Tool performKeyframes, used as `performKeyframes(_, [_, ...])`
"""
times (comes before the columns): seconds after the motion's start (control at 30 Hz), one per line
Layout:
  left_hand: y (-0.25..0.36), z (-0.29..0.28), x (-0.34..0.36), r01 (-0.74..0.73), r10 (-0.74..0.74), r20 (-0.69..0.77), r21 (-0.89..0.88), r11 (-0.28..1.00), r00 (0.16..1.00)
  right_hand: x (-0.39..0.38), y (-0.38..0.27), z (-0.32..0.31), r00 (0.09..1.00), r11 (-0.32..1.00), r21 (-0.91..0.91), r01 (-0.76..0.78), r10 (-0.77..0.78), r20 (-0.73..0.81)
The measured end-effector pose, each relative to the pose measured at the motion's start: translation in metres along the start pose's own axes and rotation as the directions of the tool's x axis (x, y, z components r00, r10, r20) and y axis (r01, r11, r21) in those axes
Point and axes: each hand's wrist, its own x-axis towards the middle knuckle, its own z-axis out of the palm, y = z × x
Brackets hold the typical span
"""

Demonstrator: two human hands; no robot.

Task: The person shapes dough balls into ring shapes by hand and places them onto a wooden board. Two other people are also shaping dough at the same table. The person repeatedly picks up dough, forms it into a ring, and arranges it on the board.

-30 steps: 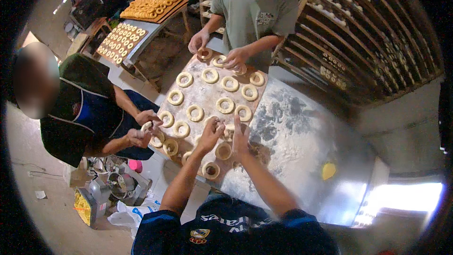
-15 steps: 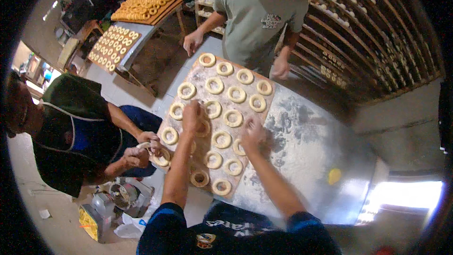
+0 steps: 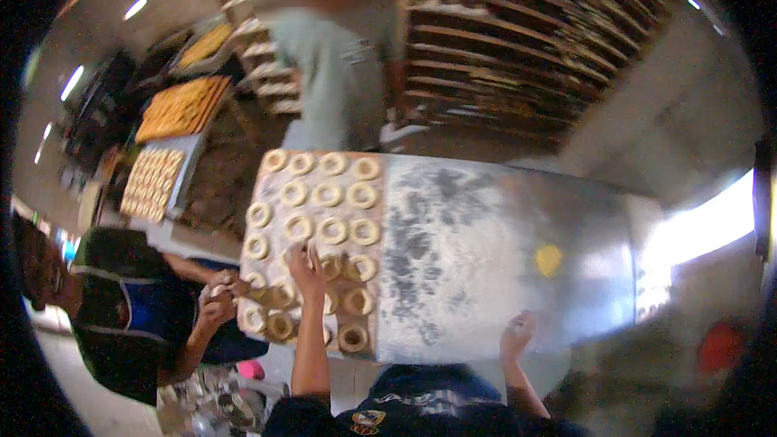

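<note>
Many pale dough rings (image 3: 333,231) lie in rows on a floured wooden board (image 3: 272,186), which rests on the left part of a metal table (image 3: 583,299). My left hand (image 3: 306,271) is over the middle-left of the board, its fingers slightly apart and touching or just above a dough ring; the hand partly hides that ring. Past the board, my right hand (image 3: 516,338) is above the near edge of the floured tabletop, its fingers blurred. At the board's left side, a co-worker's hands (image 3: 217,299) are close together, around something pale that I cannot make out.
A yellow lump (image 3: 548,260) sits on the table's right part. Across the table stands another person in a grey-green shirt (image 3: 336,73). Behind are long racks (image 3: 502,48) with pale pieces. At the far left a side table carries a board of rings (image 3: 152,182) and a golden pile (image 3: 182,107).
My view has swung, so the board appears lower and straighter. My right hand has left the board's right edge and moved right over the table. My left hand stays over the rings.
</note>
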Motion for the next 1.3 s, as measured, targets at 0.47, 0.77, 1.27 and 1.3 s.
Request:
performKeyframes(0.47, [0.166, 0.096, -0.371, -0.238, 0.132, 0.396, 0.232, 0.943, 0.909, 0.036, 0.110, -0.091, 0.969, 0.972, -0.148, 0.180, -0.202, -0.145])
performKeyframes(0.77, [0.178, 0.105, -0.385, -0.306, 0.221, 0.247, 0.392, 0.868, 0.944, 0.031, 0.115, -0.105, 0.970, 0.971, -0.027, 0.239, -0.240, -0.046])
performKeyframes(1.27, [0.143, -0.045, -0.600, 0.066, -0.160, 0.175, 0.446, 0.893, 0.972, 0.024, 0.111, -0.158, 0.933, 0.908, 0.214, 0.361, -0.353, -0.073])
performKeyframes(1.3, [0.128, -0.068, -0.639, 0.386, -0.545, 0.155, 0.549, 0.741, 0.824, 0.022, 0.118, -0.163, 0.930, 0.895, 0.254, 0.368, -0.359, -0.083])
